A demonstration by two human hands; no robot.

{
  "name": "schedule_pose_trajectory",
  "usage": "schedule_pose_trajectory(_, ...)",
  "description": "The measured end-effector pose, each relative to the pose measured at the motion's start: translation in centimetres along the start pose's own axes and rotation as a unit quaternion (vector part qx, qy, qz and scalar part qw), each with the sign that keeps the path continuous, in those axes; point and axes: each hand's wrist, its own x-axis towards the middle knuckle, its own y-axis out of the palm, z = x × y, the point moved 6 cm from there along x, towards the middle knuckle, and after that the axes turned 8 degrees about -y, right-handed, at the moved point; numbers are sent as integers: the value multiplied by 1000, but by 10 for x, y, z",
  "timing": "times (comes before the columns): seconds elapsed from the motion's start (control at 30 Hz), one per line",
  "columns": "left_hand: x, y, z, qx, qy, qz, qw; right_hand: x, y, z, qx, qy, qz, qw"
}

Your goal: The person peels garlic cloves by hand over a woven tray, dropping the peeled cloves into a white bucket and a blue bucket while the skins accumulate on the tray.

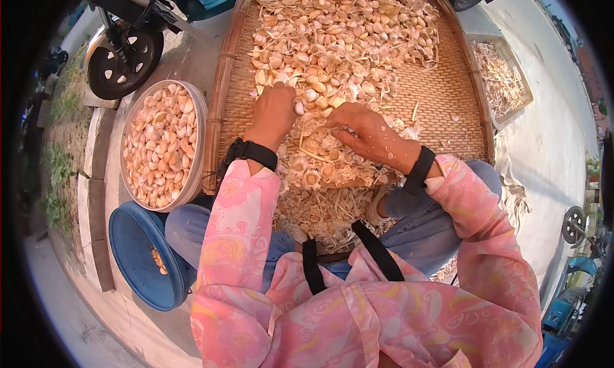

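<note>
A wide woven tray [457, 93] in front of me bears a heap of garlic cloves [332, 35], with husks and stalks at its near edge. Over the near part of the heap, my left hand [275, 112] has its fingers bent down among the cloves, and their tips are hidden. To its right, my right hand [363, 133] is closed, thumb toward curled fingers, beside a pale clove at its fingertips. What it grips, if anything, I cannot make out. A reddish clove [299, 108] lies against the left hand's inner side.
A white bucket [200, 122] full of cloves stands at the left, above a blue bucket [137, 253] with a few cloves. At the right is a plastic crate [528, 90] of stalks. Husks [320, 218] lie between my legs. A wheel [125, 64] stands at the upper left.
</note>
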Motion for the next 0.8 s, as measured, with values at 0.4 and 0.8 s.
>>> schedule_pose_trajectory(0.4,-68,-11,-44,-784,-173,35,595,4,0,-20,363,218,-93,901)
schedule_pose_trajectory(0.8,-103,-5,-54,-746,-200,55,632,9,-15,30,96,-6,-54,994)
